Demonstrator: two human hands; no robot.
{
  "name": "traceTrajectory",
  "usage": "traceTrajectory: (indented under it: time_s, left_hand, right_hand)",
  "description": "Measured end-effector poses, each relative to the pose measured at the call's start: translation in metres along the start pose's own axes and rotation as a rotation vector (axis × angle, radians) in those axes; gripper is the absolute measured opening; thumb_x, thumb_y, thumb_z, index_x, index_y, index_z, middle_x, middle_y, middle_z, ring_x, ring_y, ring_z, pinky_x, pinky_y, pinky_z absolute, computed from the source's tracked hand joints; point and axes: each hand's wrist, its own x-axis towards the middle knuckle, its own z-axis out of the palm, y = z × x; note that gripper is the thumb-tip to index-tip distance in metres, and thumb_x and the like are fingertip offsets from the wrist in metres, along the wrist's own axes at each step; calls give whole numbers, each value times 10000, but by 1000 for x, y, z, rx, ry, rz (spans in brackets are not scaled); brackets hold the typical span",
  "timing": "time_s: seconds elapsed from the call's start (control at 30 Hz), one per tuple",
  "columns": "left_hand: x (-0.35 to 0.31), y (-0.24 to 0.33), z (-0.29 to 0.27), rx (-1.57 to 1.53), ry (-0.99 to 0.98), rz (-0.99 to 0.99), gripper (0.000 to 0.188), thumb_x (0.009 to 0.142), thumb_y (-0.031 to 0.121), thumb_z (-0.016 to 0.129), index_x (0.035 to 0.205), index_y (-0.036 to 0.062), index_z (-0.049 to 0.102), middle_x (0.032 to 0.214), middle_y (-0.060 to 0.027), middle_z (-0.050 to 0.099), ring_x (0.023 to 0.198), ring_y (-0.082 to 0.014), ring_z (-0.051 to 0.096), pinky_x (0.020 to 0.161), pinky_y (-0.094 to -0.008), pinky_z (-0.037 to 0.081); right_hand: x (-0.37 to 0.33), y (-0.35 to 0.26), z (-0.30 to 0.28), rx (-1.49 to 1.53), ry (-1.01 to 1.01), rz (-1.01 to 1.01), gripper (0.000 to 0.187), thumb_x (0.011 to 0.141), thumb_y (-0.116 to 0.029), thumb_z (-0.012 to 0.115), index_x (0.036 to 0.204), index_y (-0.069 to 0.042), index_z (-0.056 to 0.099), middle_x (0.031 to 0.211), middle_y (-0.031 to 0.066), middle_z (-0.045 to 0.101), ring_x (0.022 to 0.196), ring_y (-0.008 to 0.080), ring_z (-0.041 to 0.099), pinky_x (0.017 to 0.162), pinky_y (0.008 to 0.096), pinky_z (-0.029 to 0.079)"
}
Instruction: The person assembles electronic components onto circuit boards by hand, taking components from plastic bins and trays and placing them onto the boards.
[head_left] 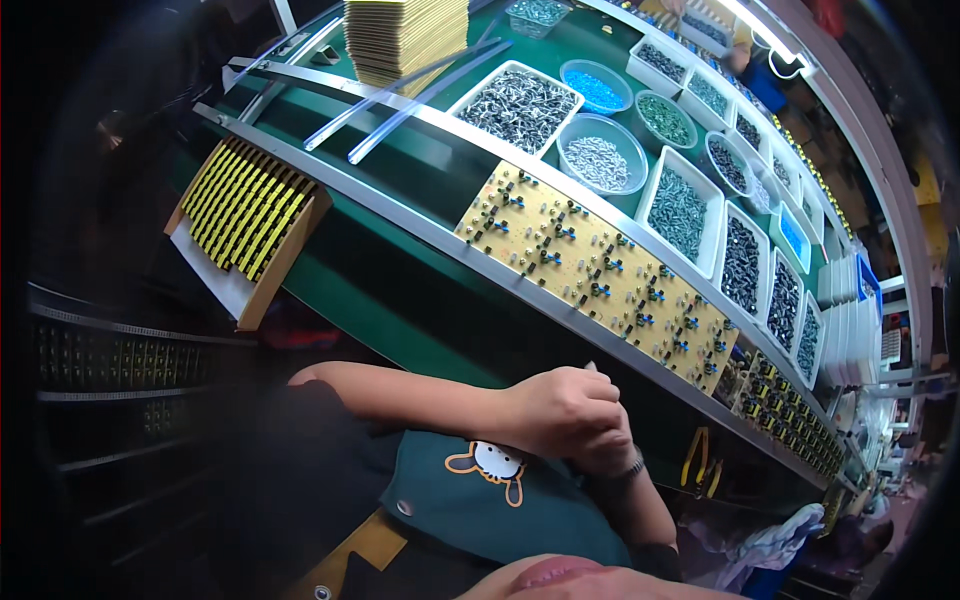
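Observation:
My left hand (572,408) is in front of my chest, its fingers curled in. Just below and beside it is my right hand (606,452), with a band on the wrist, pressed against the left one. The left hand covers most of the right fingers, and whatever may lie between the hands is hidden. Beyond them a tan circuit board panel (578,252) rests along a metal rail (440,240), carrying rows of small black, blue and green components. To its right sits another board (790,415) with black and yellow parts.
Trays and bowls of loose components, including a white tray (515,108) and a round clear bowl (602,155), line the far side. At left are a cardboard box (290,250) of yellow-black parts and stacked boards (405,40). Yellow-handled pliers (695,458) lie near my right arm.

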Motion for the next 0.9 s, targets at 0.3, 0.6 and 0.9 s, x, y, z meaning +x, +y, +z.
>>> traceTrajectory:
  time_s: [0.3,0.6,0.9]
  left_hand:
    - [-23,-9,-23,19,-133,95,88,911,110,740,970,56,702,939,-89,665,881,-265,629,845,-404,537]
    - [-63,-9,-76,77,145,2,166,892,41,695,1055,50,724,1107,-109,705,958,-276,691,930,-409,581]
    - [-122,-19,-87,580,258,-206,159,811,-11,722,963,34,734,870,-75,689,695,-220,622,628,-323,526]
  right_hand:
    - [14,-1,28,146,-294,292,305,1139,-305,471,1070,-57,636,866,54,657,644,139,585,506,275,476]
    - [1,-51,66,-429,-362,357,338,1109,-313,518,863,-97,602,680,-6,502,505,76,377,440,238,263]
    - [93,-282,97,-606,-324,-367,261,1086,-227,548,890,-66,610,740,23,540,595,112,473,523,246,399]
